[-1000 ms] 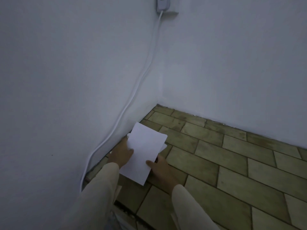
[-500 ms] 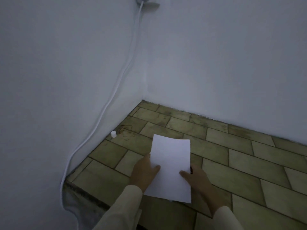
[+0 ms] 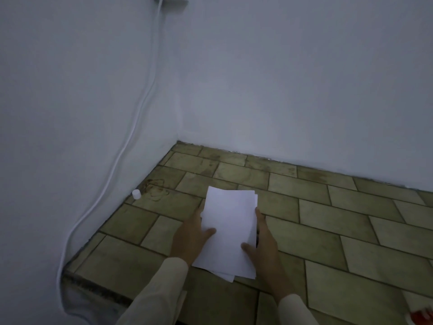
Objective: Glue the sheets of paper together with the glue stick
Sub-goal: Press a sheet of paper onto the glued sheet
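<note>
Sheets of paper (image 3: 228, 231) gripped on both sides, left hand (image 3: 191, 238) and right hand (image 3: 262, 245), near tiled floor's (image 3: 328, 219) left edge.

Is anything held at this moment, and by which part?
Yes: a stack of white paper sheets, gripped by both hands at its long side edges, left hand on the left edge, right hand on the right edge.

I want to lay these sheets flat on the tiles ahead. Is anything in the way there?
Nothing visible. Both hands, left hand and right hand, hold the sheets; the tiles ahead look bare. The white cap sits off by the left wall.
</note>
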